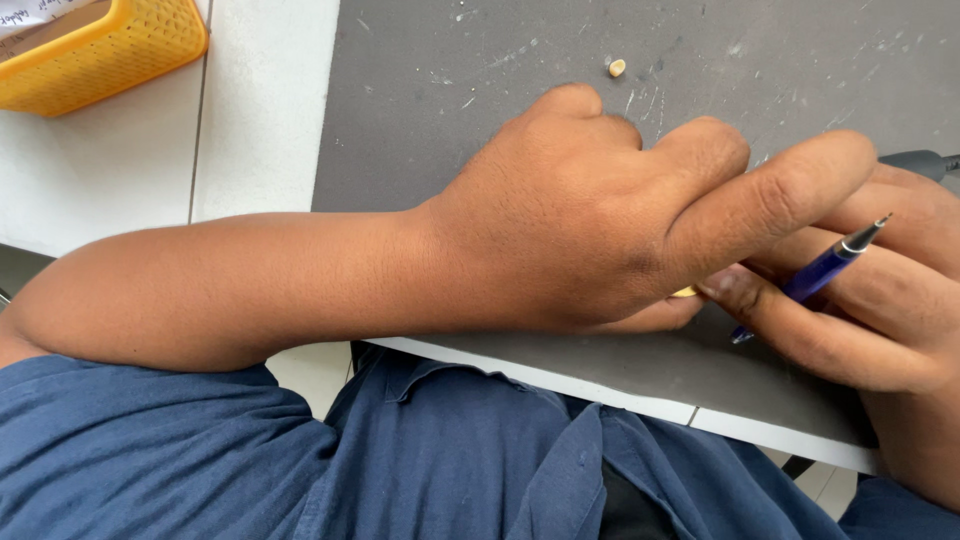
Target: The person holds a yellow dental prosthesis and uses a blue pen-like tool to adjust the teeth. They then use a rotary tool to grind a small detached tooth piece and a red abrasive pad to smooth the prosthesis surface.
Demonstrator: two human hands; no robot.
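Left hand [590, 215] centre frame, fingers curled together over a small yellow piece [685, 292]; right hand [880, 290] clamped on blue pen [815, 272]; grey table [420, 90].

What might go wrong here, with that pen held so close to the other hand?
The blue pen in the right hand points its tip toward the left hand, so a slip might poke or mark the skin. The small yellow piece pinched under the left hand is nearly hidden and could slide off the near edge of the grey mat.

Head cam, steep down, v. close over grey mat [500, 60].
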